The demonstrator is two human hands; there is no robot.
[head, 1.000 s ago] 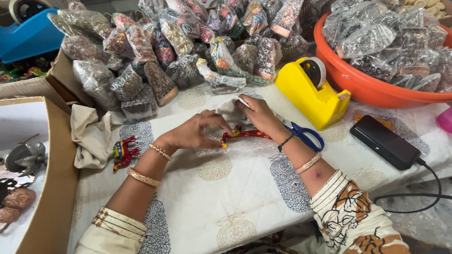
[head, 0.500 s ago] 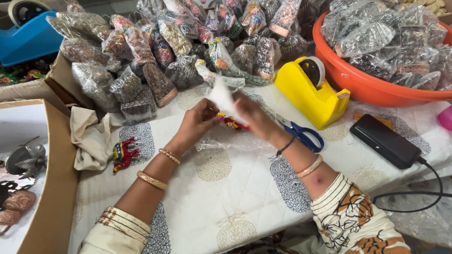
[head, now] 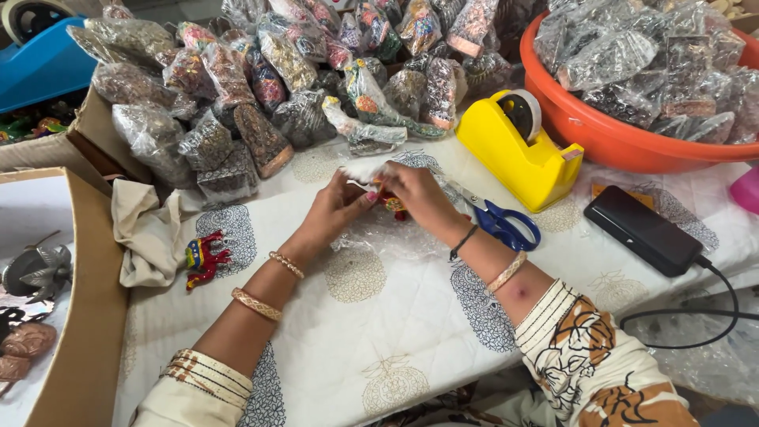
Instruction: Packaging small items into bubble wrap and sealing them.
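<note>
Red figurine, spare [head: 204, 258]: lies on the tabletop [head: 411, 332] left of both hands, untouched.
Left hand [head: 336, 207]: grip closed on white tissue [head: 365, 168], fingertips against the piece.
Red painted figurine [head: 392, 202]: pinched between both hands, above the clear bubble wrap [head: 387, 236].
Right hand [head: 419, 194]: grip clenched over figurine.
Advice: keep tissue taut, fold snugly, protect thin parts.
Scissors [head: 500, 223], yellow tape dispenser [head: 515, 150]: near, right.
</note>
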